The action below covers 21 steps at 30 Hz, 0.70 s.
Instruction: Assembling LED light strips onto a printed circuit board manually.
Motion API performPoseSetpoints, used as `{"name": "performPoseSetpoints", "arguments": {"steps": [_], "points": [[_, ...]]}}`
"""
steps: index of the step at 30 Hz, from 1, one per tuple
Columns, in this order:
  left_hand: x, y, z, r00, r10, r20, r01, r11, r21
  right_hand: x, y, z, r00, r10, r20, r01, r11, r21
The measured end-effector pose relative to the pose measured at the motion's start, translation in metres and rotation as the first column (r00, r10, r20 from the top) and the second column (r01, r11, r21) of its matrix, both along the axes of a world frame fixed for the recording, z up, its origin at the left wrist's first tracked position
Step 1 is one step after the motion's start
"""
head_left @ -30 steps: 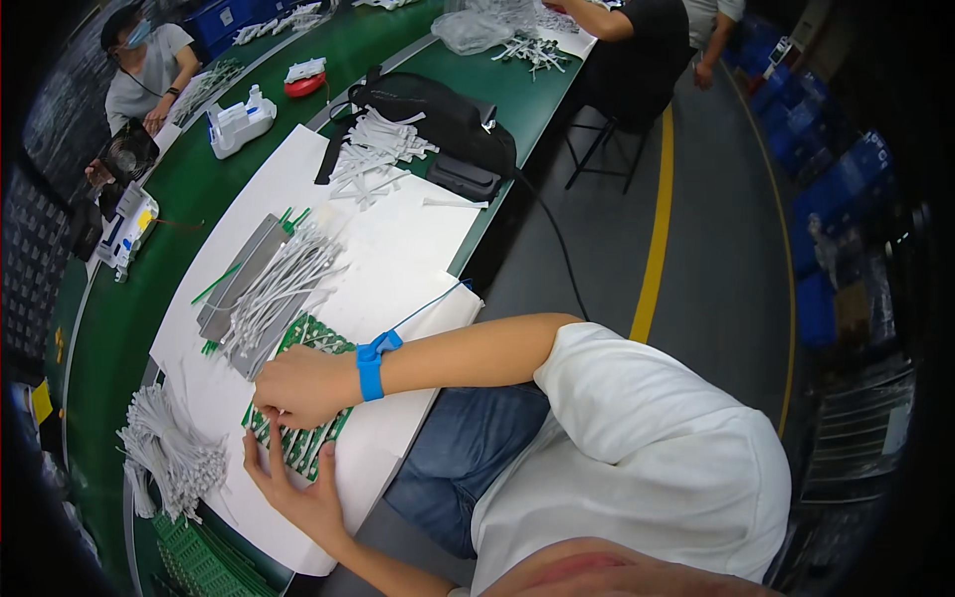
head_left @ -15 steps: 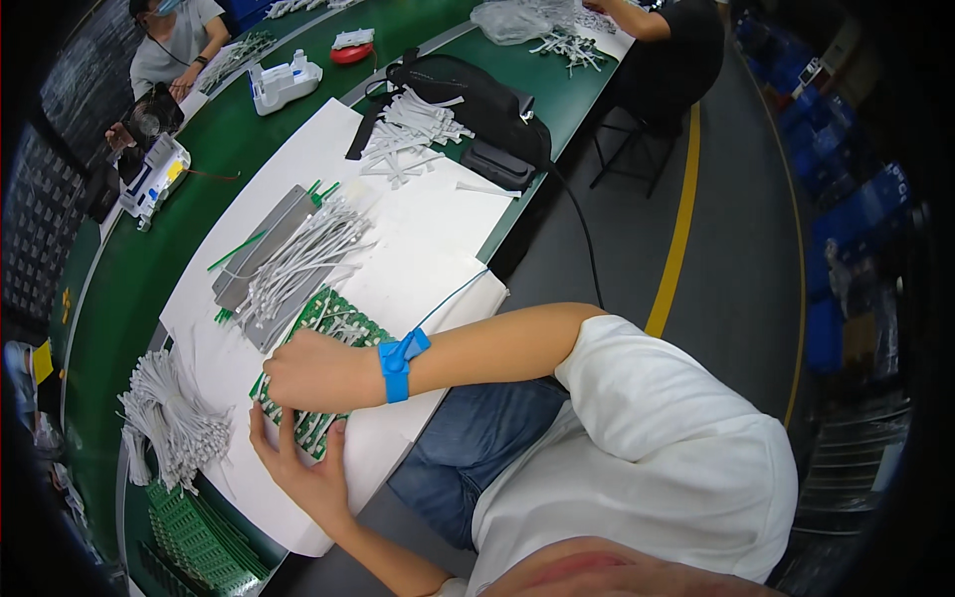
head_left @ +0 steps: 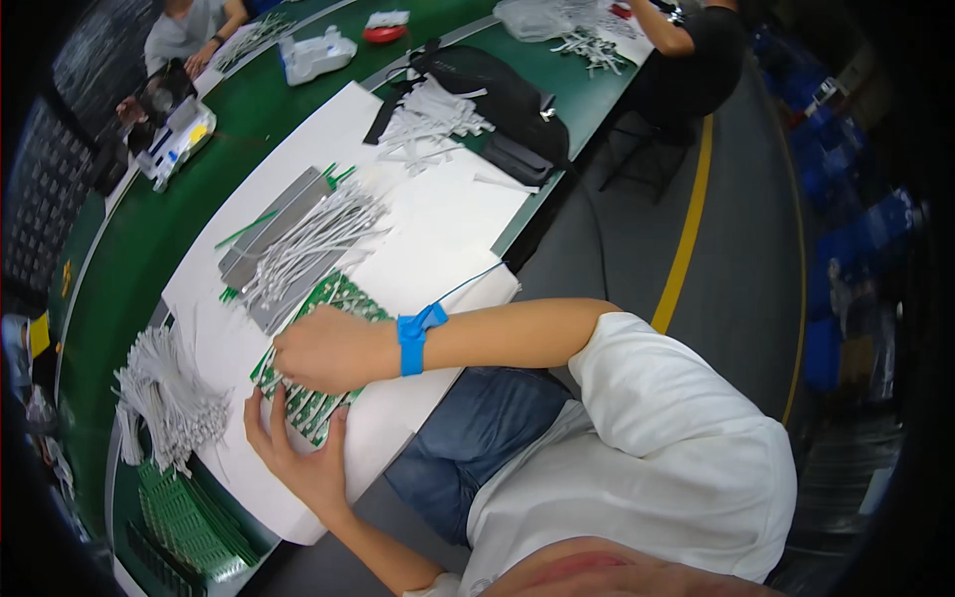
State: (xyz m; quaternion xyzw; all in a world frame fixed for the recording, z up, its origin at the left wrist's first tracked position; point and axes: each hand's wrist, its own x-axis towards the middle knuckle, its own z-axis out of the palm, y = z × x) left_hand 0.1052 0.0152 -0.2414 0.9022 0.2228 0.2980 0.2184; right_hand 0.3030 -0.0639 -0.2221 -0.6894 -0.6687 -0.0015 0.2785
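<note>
A green circuit board panel (head_left: 310, 416) lies on white sheeting in front of me, with white wire leads lying across it. My left hand (head_left: 298, 463) grips its near end, thumb on one edge and fingers reaching to the other. Above the panel's middle is my right hand (head_left: 336, 350), its fingers curled down and the tips hidden beneath it. A blue wrist strap (head_left: 411, 343) with a cord circles my right wrist. Just beyond the panel, a bunch of white wire leads (head_left: 318, 244) rests on a grey tray (head_left: 269, 234).
A thick bundle of white leads (head_left: 174, 398) and a stack of green boards (head_left: 194, 522) lie at the left. Farther off are a black bag (head_left: 477, 85), a white pile (head_left: 433, 114) and a white plastic housing (head_left: 316, 55). Two co-workers sit at the far tables.
The whole view has shifted slightly. My right hand has moved a little farther up the panel, still curled; my left hand keeps its grip on the near end.
</note>
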Motion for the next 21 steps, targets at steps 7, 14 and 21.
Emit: {"name": "performPoseSetpoints", "arguments": {"steps": [7, 14, 21], "points": [[0.009, 0.000, -0.001, 0.998, 0.012, 0.065, -0.011, 1.000, -0.019, 0.015, -0.010, 0.004, 0.990, 0.015, -0.140, -0.028, 0.996, -0.085], [0.005, -0.004, 0.001, 0.998, 0.044, 0.035, -0.044, 0.999, 0.019, 0.012, -0.012, 0.006, 0.953, 0.037, -0.299, -0.052, 0.998, -0.042], [0.008, -0.004, 0.002, 0.998, 0.044, 0.054, -0.045, 0.999, 0.012, 0.010, -0.009, 0.012, 0.957, -0.002, -0.291, -0.025, 0.996, -0.089]]}}
